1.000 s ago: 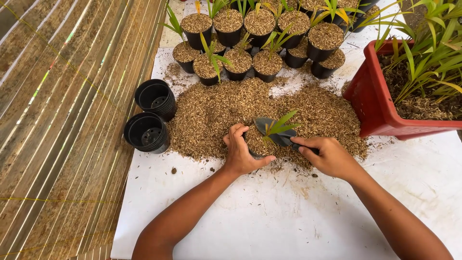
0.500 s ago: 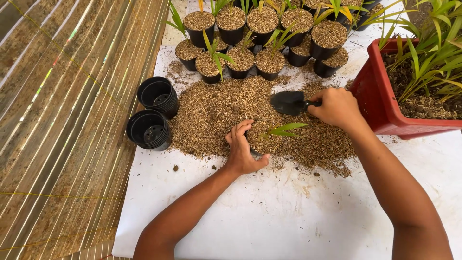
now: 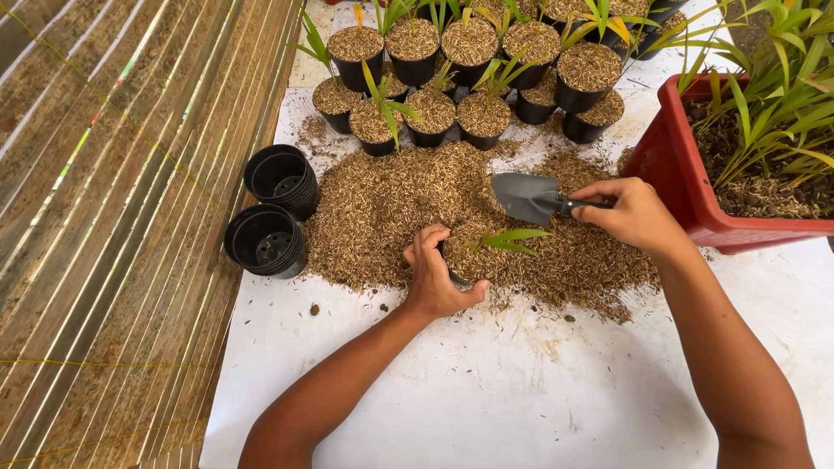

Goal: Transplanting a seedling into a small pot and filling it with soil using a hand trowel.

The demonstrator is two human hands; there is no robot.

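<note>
left hand (image 3: 434, 278) wraps the small black plastic pot (image 3: 456, 276), half buried in the loose brown husk heap (image 3: 382, 204), its green seedling (image 3: 508, 239) leaning right. right hand (image 3: 634, 213) clenches the grey metal trowel (image 3: 526, 196), blade seemingly empty. keep the pot steady, scoop shallow, tip husk clear of the leaves.

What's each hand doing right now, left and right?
Left hand: closed around a small black pot with a seedling.
Right hand: closed on the trowel handle.
</note>
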